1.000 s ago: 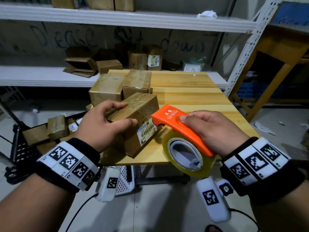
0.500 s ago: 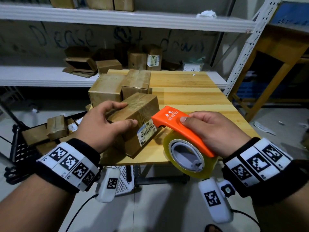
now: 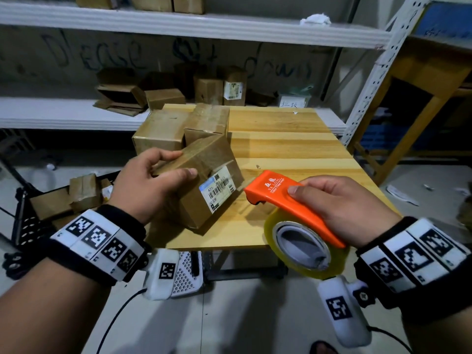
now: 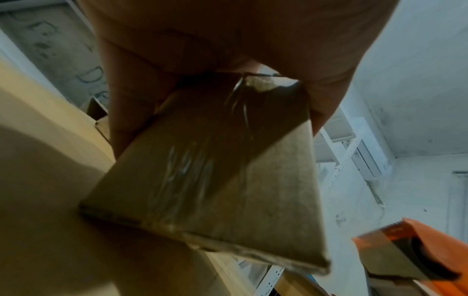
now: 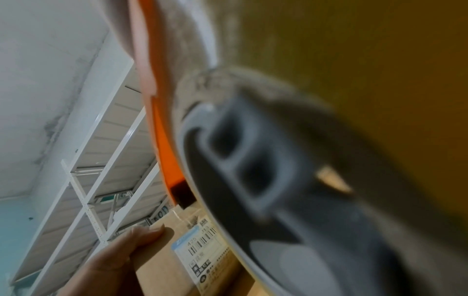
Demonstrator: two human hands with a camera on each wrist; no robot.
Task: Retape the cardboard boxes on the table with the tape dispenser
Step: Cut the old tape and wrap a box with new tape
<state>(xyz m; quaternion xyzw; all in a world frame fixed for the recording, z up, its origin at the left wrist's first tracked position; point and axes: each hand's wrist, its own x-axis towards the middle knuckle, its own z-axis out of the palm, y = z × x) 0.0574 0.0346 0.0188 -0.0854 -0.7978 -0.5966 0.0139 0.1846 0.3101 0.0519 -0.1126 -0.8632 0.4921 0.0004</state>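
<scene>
A: Nearest us, the right hand (image 3: 342, 205) is wrapped round the orange tape dispenser (image 3: 288, 208), its cutting edge just clear of the labelled cardboard box (image 3: 204, 180).

B: And the left hand (image 3: 148, 182)?

A: It grips that box by its top corner, thumb on the near face, tilting it on the table (image 3: 293, 149).

B: How should the next strip go?

A: I'd say square the box flat first, press the tape end onto the seam, then pull straight. Two more boxes (image 3: 178, 129) wait behind.
</scene>
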